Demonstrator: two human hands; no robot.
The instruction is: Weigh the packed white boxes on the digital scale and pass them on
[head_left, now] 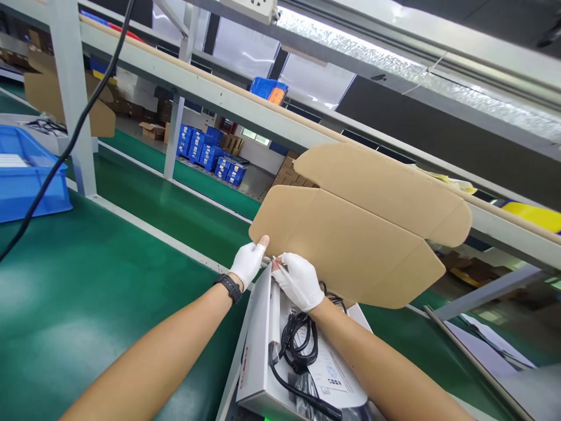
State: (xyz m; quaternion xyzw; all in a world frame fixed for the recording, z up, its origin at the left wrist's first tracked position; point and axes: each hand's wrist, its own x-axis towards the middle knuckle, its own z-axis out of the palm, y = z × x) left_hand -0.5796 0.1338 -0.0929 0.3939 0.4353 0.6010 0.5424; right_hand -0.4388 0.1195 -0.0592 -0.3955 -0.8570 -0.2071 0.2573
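An open cardboard box [258,362], white outside and brown inside, stands before me with its lid [350,240] raised. My left hand [249,263], in a white glove with the thumb tip bare, grips the box at its far left corner, beside the lid's lower edge. Right beside it, my right hand [300,282], gloved too, pinches its fingertips at the same corner; what lies between them is too small to make out. Inside the box are a coiled black cable [300,345], a white tube-like piece [274,313], a printed sheet [331,374] and a clear plastic bag [305,386].
A blue bin [35,181] stands on the green work surface [131,286] at the left. A black cord [83,117] hangs down in front of a white post [72,99]. Behind the lid runs a long shelf rail [219,96]. Blue crates [201,149] are stacked farther back.
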